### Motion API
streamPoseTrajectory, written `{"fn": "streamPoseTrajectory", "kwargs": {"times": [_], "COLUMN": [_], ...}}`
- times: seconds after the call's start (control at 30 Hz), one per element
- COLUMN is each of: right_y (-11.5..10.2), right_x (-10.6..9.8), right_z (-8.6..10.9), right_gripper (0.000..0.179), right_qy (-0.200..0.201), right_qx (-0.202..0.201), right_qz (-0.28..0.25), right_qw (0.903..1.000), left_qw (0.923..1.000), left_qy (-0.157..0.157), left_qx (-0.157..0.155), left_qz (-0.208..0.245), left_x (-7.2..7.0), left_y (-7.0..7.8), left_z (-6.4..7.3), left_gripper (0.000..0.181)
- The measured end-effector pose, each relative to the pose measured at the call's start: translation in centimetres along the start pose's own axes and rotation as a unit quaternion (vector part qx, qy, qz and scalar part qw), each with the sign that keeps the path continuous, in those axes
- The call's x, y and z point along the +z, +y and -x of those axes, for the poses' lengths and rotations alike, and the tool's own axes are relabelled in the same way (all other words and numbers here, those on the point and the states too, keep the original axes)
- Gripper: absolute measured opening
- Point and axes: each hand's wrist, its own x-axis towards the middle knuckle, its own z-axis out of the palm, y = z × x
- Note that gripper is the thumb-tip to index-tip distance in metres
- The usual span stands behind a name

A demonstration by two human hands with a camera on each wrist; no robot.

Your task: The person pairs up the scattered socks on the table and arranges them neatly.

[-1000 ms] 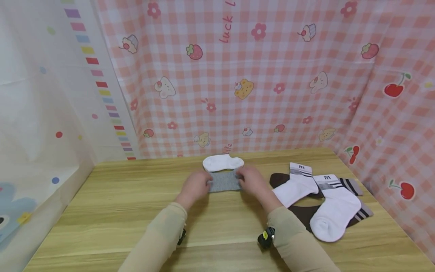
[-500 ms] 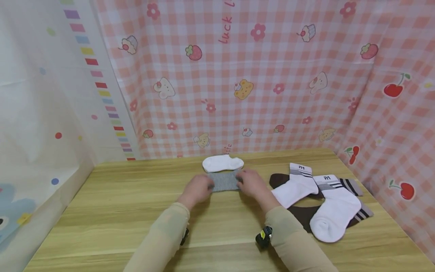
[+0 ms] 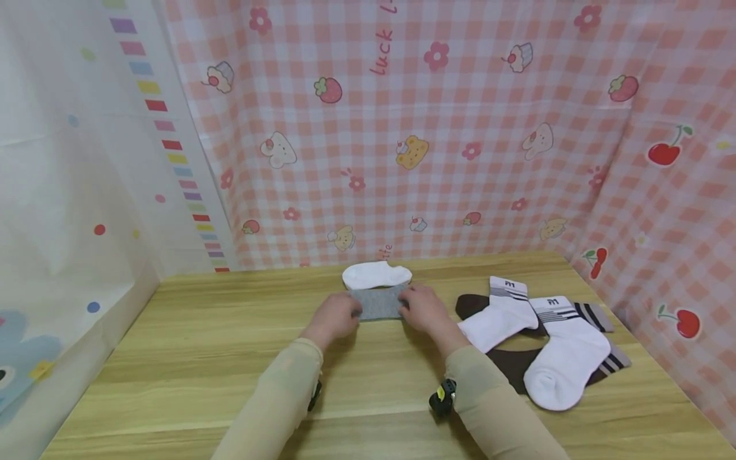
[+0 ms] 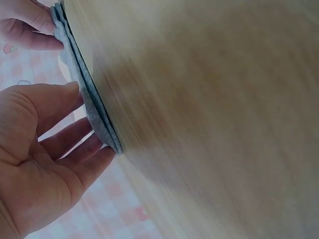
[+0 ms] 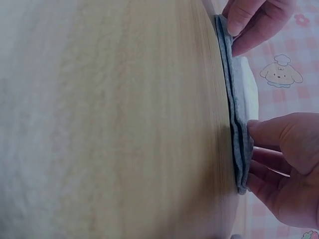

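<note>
A folded grey sock [image 3: 378, 304] lies flat as a neat rectangle in the middle of the table, its stacked layers showing edge-on in both wrist views. My left hand [image 3: 335, 317] holds its left end, thumb on the top and fingers along the side edge. At the opposite end my right hand [image 3: 427, 310] grips it in the same way, thumb on the upper layer [image 5: 239, 114] and fingers at the edge. Directly behind it, a white low-cut sock [image 3: 376, 275] lies with its front edge overlapped by the grey one in the head view.
To the right lies a loose pile: two white crew socks [image 3: 566, 364] with black stripes, over dark brown socks [image 3: 512, 365] with striped grey cuffs [image 3: 595, 315]. A pink checked curtain [image 3: 368, 191] rises behind the wooden table [image 3: 201, 358].
The grey sock has slid slightly away from me, closer against the white low-cut sock, with both hands staying at its ends. The pile on the right has not moved.
</note>
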Motion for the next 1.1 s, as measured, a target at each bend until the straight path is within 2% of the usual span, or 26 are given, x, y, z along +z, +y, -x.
{"fn": "streamPoseTrajectory", "kwargs": {"times": [0.23, 0.47, 0.8, 0.93, 1.1], "right_y": [-0.1, 0.0, 0.1, 0.1, 0.0], "right_x": [0.0, -0.1, -0.3, -0.6, -1.3], "right_z": [-0.1, 0.1, 0.1, 0.3, 0.8], "right_gripper": [0.027, 0.026, 0.023, 0.022, 0.024], "right_qy": [0.004, 0.000, -0.003, 0.010, 0.027], "right_qx": [-0.001, -0.004, -0.006, -0.018, -0.043], "right_qz": [0.001, 0.002, -0.004, -0.015, -0.028], "right_qw": [1.0000, 1.0000, 1.0000, 0.9997, 0.9983], "left_qw": [1.0000, 0.9999, 0.9996, 0.9996, 0.9996], "left_qy": [-0.003, -0.004, -0.021, -0.024, -0.008], "left_qx": [-0.005, 0.006, 0.013, 0.006, -0.001], "left_qz": [0.005, 0.009, 0.010, 0.013, 0.026], "left_x": [-0.1, -0.2, -0.4, -0.5, -0.8], "left_y": [-0.2, -0.2, -0.3, -0.2, 0.2], "left_z": [-0.2, 0.1, 0.2, 0.3, 0.5], "left_gripper": [0.016, 0.016, 0.015, 0.016, 0.018]}}
